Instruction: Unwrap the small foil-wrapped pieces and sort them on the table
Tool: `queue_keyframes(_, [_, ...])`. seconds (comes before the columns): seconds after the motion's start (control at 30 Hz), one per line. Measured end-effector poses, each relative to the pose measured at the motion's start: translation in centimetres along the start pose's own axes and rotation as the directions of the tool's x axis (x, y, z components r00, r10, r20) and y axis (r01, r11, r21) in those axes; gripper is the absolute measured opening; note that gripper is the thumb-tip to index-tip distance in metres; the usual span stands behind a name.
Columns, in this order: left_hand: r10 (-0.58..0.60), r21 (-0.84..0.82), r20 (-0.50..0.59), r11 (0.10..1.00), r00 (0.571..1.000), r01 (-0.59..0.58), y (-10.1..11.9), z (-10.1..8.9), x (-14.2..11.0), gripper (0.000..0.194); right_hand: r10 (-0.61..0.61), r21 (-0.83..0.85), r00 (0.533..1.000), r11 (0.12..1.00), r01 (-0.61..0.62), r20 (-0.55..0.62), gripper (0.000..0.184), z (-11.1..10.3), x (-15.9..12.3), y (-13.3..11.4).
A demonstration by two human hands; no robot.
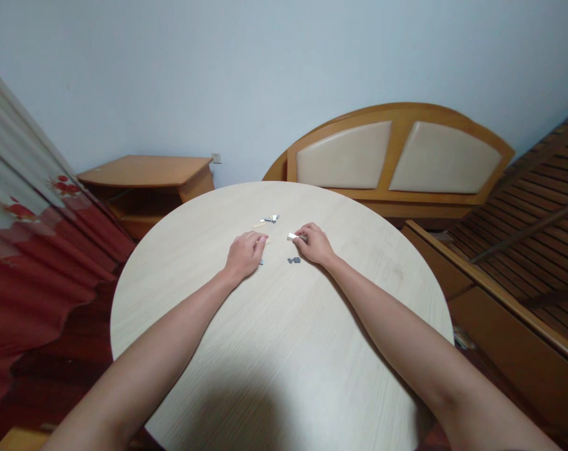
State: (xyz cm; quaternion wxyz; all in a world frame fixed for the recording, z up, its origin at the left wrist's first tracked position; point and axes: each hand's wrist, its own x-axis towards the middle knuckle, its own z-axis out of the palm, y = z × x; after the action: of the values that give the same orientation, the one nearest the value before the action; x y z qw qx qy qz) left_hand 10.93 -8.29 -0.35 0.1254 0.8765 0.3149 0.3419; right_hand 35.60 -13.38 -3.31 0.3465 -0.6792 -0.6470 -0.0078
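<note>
My right hand (pixel 314 243) rests at the middle of the round table (pixel 246 326), its thumb and fingers closed on a small white block (pixel 292 237). To its left, my left hand (pixel 246 254) lies on the tabletop with fingers curled in and thumb against them. A thin tan piece (pixel 268 242) shows just past its fingertips, and the edge of a small grey piece (pixel 262 262) peeks out below the thumb. Whatever the left fingers hold is hidden. Several small dark grey pieces (pixel 294 260) lie just below my right hand.
Beyond my hands is a small pile of grey and white pieces (pixel 272 218), with a tan strip (pixel 258 225) beside it. A wooden cabinet (pixel 147 170) and a padded headboard (pixel 344 156) stand behind the table. Red-and-white curtains (pixel 39 263) hang at left; a slatted bed frame (pixel 500 288) is at right.
</note>
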Motion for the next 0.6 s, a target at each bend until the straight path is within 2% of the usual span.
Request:
queue_keyframes(0.17, [-0.022, 0.002, -0.004, 1.000, 1.000, 0.022, 0.1, 0.0, 0.0, 0.033, 0.030, -0.053, 0.998, 0.998, -0.027, 0.054, 0.022, 0.0, -0.1, -0.3])
queue_keyframes(0.37, [-0.034, 0.008, -0.021, 0.999, 0.999, 0.035, 0.1, -0.1, 0.0, 0.033, 0.033, 0.045, 0.999, 0.998, -0.032, -0.021, 0.031, 0.2, 0.3, 0.4])
queue_keyframes(0.47, [-0.034, -0.003, -0.028, 0.999, 0.999, 0.034, -0.1, -0.1, 0.0, 0.033, -0.001, 0.051, 1.000, 0.999, 0.001, 0.000, 0.035, 0.9, 1.8, 0.9])
queue_keyframes(0.6, [-0.037, -0.019, -0.040, 0.999, 0.999, 0.037, -0.4, -0.2, 0.0, 0.032, -0.088, -0.014, 0.986, 0.996, 0.091, 0.142, 0.039, 2.2, 5.5, 0.9])
